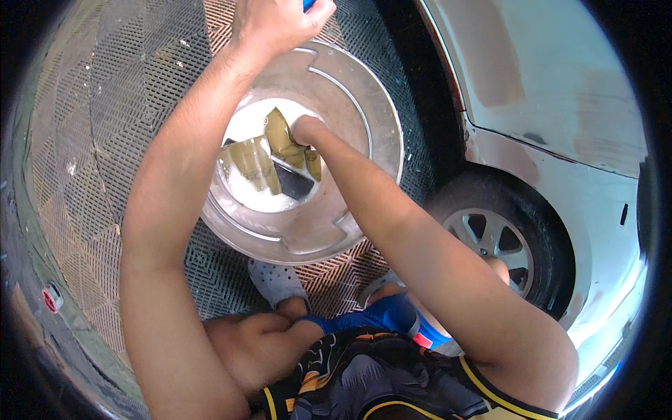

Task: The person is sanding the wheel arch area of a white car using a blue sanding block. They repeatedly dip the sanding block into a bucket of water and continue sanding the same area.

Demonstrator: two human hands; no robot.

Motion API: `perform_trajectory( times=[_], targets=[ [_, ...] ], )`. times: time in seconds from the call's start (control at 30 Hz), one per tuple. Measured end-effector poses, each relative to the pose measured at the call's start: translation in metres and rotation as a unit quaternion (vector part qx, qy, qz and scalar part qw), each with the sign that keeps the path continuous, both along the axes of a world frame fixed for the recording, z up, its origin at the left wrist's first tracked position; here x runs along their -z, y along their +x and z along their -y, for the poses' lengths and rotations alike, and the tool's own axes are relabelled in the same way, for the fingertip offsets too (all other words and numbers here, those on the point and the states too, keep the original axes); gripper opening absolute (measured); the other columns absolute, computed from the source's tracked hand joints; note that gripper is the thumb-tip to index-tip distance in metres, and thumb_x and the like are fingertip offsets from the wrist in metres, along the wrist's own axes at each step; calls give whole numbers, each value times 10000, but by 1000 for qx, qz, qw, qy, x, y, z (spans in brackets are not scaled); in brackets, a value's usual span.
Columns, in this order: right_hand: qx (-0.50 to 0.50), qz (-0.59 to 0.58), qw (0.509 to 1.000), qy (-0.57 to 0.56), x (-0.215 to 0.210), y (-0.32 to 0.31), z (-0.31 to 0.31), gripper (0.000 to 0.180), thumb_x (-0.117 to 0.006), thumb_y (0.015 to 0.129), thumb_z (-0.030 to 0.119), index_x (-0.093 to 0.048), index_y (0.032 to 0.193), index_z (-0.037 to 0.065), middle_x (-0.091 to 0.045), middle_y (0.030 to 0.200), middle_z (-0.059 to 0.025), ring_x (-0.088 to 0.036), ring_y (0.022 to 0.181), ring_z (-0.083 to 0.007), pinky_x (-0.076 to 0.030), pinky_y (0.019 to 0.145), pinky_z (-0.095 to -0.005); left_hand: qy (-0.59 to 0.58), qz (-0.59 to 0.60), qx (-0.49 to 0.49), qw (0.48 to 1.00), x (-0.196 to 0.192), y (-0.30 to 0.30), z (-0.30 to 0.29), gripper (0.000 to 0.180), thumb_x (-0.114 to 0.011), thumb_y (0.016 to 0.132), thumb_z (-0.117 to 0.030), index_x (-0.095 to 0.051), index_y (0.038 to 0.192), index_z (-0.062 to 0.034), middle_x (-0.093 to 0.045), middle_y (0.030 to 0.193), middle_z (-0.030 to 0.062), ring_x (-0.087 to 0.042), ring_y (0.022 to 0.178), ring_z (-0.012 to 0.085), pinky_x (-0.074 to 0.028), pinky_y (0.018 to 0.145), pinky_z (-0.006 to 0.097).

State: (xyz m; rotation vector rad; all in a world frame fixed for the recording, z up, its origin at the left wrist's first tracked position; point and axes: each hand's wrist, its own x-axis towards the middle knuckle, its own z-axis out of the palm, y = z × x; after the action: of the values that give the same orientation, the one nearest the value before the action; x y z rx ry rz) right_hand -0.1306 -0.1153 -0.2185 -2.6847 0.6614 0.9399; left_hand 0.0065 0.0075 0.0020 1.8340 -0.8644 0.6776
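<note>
Reaching over the far rim of the metal basin (pixel 381 133), my left hand (pixel 275 26) is closed round a blue object (pixel 308 3), mostly cut off by the upper edge. My right hand (pixel 306 131) dips into milky white liquid (pixel 246 117) in the basin; its fingers are hidden. Against it stands an olive sheet (pixel 278 131) that looks like sandpaper, tilted and partly out of the liquid. To the left lies another olive sheet (pixel 253 164), curled and partly sunk. A dark flat block (pixel 294 183) shows in the liquid in front of the sheets.
On the right stands a pale car body (pixel 560 98) with brownish patches, its wheel (pixel 493 238) close to my right arm. Patterned grating mats (pixel 140 63) cover the floor. My grey clogs (pixel 276 281) are just in front of the basin. A small red-and-white round thing (pixel 52 298) lies far left.
</note>
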Motion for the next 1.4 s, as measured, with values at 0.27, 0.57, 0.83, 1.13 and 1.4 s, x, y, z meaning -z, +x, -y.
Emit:
perform_trajectory(
  times=[0.27,0.57,0.83,1.13,1.4],
  targets=[
    [-25,47,998,32,-40,22,-10,363,-662,828,140,-711,1157,-7,-687,1215,-240,-671,1159,-359,-552,975,-431,7,37,-57,998,8,1,0,762,-704,826,-320,-417,1435,38,-528,1369,334,-618,1133,491,-532,934,530],
    [-101,174,977,66,-150,15,2,366,-723,841,207,-692,1152,17,-712,1123,-235,-686,1071,-391,-542,956,-470,-12,-26,-49,998,5,-4,-3,749,-715,820,-281,-413,1435,22,-545,1342,298,-605,1148,476,-513,957,522],
    [-75,319,931,159,-195,-13,15,354,-728,876,181,-643,1178,17,-707,995,-256,-691,988,-406,-530,845,-495,-48,27,-46,997,11,3,-4,724,-706,824,-252,-413,1431,13,-544,1337,276,-593,1155,470,-511,947,517],
    [-119,363,923,39,-195,-40,7,273,-727,892,151,-701,1134,29,-751,999,-160,-748,912,-288,-600,794,-407,-37,0,-43,998,6,-3,-3,697,-695,831,-260,-422,1413,8,-570,1267,269,-616,1082,474,-527,883,530],
    [-381,184,906,2,-160,-58,-45,198,-646,802,44,-735,967,110,-726,920,-123,-720,839,-330,-589,735,-450,-51,7,-43,998,9,-1,-1,688,-696,829,-267,-429,1398,13,-560,1271,269,-611,1085,475,-522,879,535]
  ],
)
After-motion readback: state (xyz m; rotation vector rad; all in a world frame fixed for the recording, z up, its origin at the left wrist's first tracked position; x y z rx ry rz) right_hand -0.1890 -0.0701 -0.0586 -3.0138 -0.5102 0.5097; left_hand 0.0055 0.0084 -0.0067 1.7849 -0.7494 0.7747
